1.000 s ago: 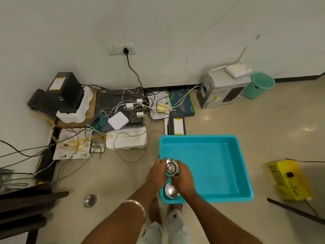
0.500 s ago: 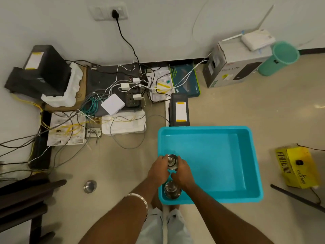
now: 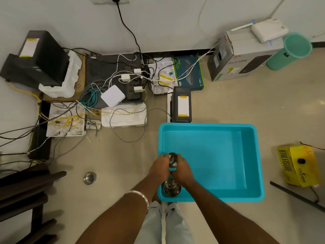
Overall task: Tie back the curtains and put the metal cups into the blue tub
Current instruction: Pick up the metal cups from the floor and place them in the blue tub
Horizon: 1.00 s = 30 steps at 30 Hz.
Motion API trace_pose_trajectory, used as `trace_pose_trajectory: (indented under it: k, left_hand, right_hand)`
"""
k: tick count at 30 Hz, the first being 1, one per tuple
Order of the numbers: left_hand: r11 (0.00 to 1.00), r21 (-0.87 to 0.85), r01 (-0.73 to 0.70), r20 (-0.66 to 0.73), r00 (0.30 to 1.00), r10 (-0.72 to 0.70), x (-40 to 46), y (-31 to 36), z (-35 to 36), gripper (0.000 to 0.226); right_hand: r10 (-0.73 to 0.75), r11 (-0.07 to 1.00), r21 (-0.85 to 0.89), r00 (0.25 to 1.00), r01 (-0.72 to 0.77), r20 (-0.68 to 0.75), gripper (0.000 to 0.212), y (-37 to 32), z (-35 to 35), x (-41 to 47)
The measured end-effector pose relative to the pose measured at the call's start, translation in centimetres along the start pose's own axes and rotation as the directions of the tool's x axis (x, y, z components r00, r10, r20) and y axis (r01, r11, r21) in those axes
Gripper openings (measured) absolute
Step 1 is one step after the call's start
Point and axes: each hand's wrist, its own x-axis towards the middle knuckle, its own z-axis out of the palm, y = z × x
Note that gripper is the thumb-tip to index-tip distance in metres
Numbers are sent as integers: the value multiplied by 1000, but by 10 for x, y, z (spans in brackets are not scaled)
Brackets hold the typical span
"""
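Two bare hands meet over the near-left corner of the rectangular blue plastic tub point(image 3: 249, 161), which sits on the beige floor point(image 3: 123, 164). Between them they hold a small shiny metal cup point(image 3: 172, 159): the left hand point(image 3: 159, 169) curls round its left side and the right hand point(image 3: 182, 170) curls round its right side, with the thumbs nearly meeting below it. A thin silver bangle point(image 3: 140, 195) circles the left forearm. Just below the hands, a second round metal cup point(image 3: 172, 188) stands inside the tub against its near wall. A third metal cup point(image 3: 89, 178) rests on the floor well to the left of the tub, apart from everything else. Touching the tub's far rim is an upright black box with a white and yellow label point(image 3: 182, 104). Farther back, along the white wall point(image 3: 167, 20), lies a tangle of cables, white adapters and foam packing. A grey cardboard carton point(image 3: 241, 62) stands at the right with a white router point(image 3: 268, 30) on top, and a green plastic bin point(image 3: 290, 50) is just beside it. To the right of the tub lies a yellow cardboard box with black lettering point(image 3: 299, 164).
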Motion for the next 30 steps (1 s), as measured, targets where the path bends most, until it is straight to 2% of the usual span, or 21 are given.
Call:
trace_pose_trajectory:
  k: [8, 13, 18, 23, 27, 30]
  left_hand:
    - [997, -78, 19, -15, 1000, -20, -8, -3, 7, 29]
    - [994, -113, 13, -17, 1000, -15, -19, -4, 0, 47]
    - [992, -124, -19, -31, 999, 16, -47, -2, -18, 74]
    - [989, -147, -31, -86, 996, 19, -80, -11, -35, 69]
    - [993, -119, 2, -113, 993, -16, -118, -20, -51, 83]
    - [990, -135, 34, -167, 984, -57, -149, -32, -60, 83]
  right_hand:
    - [10, 999, -47, 1000, -10, 3, 70, -5, -5, -7]
    - [-10, 994, -111, 1000, 8, -18, 69, -9, -14, -19]
    - [-75, 970, -233, 997, 69, -14, 79, -19, -27, -49]
    - [-128, 956, -269, 992, 121, -11, 79, -39, -33, -78]
    - [-189, 936, -301, 982, 181, 1, 81, -61, -28, -105]
    - [-264, 898, -355, 964, 260, 38, 81, -75, -20, -127]
